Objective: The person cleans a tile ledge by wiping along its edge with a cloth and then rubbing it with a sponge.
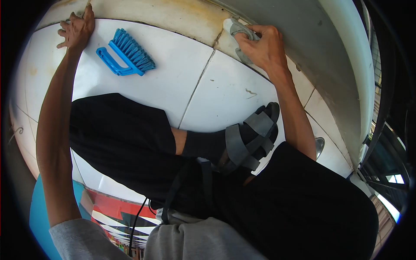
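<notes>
Against the stained tiles (190,19) bunches a crumpled grey cloth (238,28), white-tipped.

Your brush (133,51) is blue all over, rag (239,29) greyish, floor tiles (173,56) mostly white, and you're rocking black trousers (117,125), grey shirt (186,238).

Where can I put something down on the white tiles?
A big bare patch of tile lies between the brush, the cloth and the sandal, with small marks. A narrower strip runs between brush and trousers. It's crowded where the right hand grips the cloth, and between the left hand and brush.
</notes>
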A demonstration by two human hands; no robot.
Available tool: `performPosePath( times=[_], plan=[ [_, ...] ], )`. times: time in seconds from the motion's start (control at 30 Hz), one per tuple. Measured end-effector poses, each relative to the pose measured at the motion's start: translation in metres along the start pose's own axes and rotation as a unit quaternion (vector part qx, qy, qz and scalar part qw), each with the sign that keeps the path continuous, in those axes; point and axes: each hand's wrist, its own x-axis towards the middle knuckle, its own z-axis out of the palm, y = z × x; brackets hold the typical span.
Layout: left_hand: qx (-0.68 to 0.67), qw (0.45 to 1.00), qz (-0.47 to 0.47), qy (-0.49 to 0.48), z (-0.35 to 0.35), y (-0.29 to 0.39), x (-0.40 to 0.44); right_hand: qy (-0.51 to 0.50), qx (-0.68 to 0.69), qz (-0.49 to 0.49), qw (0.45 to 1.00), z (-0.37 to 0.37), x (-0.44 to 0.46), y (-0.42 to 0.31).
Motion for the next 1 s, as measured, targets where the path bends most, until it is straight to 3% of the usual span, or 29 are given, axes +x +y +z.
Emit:
performPosePath(
  times=[0.23,0.3,0.37,0.5,0.57,0.6,0.67,0.7,0.77,1.0],
  plan=[
    [-0.022,1.000,0.007,-0.013,-0.013,0.008,-0.007,0.016,0.062,-0.037,0.997,-0.003,-0.028,0.036],
    [-0.033,0.999,0.022,0.010,-0.011,0.011,-0.006,-0.017,-0.026,-0.008,0.999,-0.008,-0.012,0.015],
    [-0.017,1.000,-0.008,-0.011,-0.014,0.013,-0.005,-0.003,-0.028,-0.005,1.000,-0.005,0.004,-0.002],
    [-0.013,1.000,-0.014,-0.006,-0.017,0.016,-0.007,-0.013,0.003,-0.052,0.999,0.006,0.013,0.000],
    [-0.008,1.000,-0.014,-0.005,-0.016,0.015,-0.008,0.029,-0.036,-0.141,0.989,0.009,-0.001,0.004],
    [-0.008,1.000,-0.017,-0.012,-0.016,0.015,-0.008,0.028,-0.037,-0.139,0.989,0.007,-0.006,0.006],
    [-0.008,1.000,-0.019,-0.015,-0.015,0.016,-0.005,-0.086,-0.059,-0.108,0.989,-0.001,-0.010,0.009],
    [-0.006,1.000,-0.023,-0.018,-0.015,0.016,-0.004,-0.085,-0.058,-0.108,0.989,-0.008,-0.016,0.008],
    [-0.001,0.999,-0.028,-0.022,-0.015,0.014,-0.005,-0.068,-0.231,-0.111,0.964,-0.024,-0.032,0.007],
    [-0.002,1.000,-0.010,-0.006,-0.009,0.006,-0.008,-0.039,-0.237,-0.091,0.966,-0.021,-0.059,0.042]
  ],
)
